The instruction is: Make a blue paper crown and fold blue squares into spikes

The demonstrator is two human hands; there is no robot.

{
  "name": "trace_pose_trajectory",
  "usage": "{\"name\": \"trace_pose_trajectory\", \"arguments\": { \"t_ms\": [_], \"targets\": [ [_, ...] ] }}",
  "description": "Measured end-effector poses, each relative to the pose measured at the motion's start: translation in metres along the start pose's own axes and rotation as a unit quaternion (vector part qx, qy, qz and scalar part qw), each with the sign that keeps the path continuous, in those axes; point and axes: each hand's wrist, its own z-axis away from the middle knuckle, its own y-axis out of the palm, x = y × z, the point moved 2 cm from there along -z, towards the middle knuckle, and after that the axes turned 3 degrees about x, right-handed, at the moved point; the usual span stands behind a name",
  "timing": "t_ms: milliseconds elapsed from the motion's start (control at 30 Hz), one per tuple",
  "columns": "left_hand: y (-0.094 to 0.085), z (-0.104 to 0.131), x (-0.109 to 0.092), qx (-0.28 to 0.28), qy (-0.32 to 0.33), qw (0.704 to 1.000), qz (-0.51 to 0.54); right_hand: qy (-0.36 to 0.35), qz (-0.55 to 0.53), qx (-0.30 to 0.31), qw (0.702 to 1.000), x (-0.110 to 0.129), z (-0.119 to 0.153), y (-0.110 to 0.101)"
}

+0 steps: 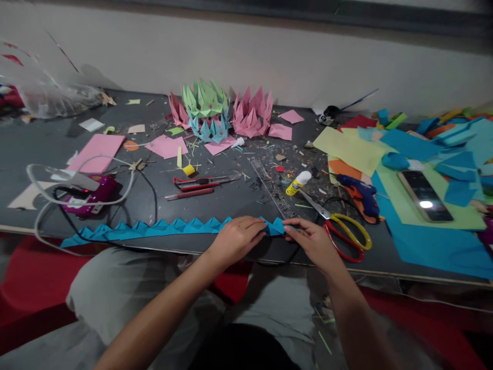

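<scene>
A long blue folded paper strip point(154, 227) with a row of triangular peaks lies along the near edge of the dark table point(215, 198). My left hand point(236, 238) presses on the strip near its right end, fingers curled over it. My right hand point(313, 239) pinches the strip's right tip between thumb and fingers. Both hands touch the same strip, a few centimetres apart.
Yellow-handled scissors point(342, 231) lie just right of my right hand. A glue stick point(298, 183), clear ruler point(271, 186), red cutter point(204, 182), blue glue gun point(362, 195), phone point(424, 195) and coloured sheets point(416, 205) fill the right. Finished paper crowns point(219, 110) stand at the back; a purple device with cables point(90, 192) is at the left.
</scene>
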Motion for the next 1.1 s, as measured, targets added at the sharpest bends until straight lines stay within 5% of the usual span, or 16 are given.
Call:
{"name": "trace_pose_trajectory", "arguments": {
  "t_ms": [533, 1100],
  "targets": [
    [0.001, 0.001, 0.002, -0.015, 0.000, 1.000, 0.010, 0.058, -0.098, -0.013, 0.993, 0.002, -0.004, 0.005],
    [0.004, -0.001, -0.001, 0.001, 0.030, 0.999, -0.041, 0.071, -0.075, -0.009, 0.995, 0.004, -0.010, 0.008]
  ]
}}
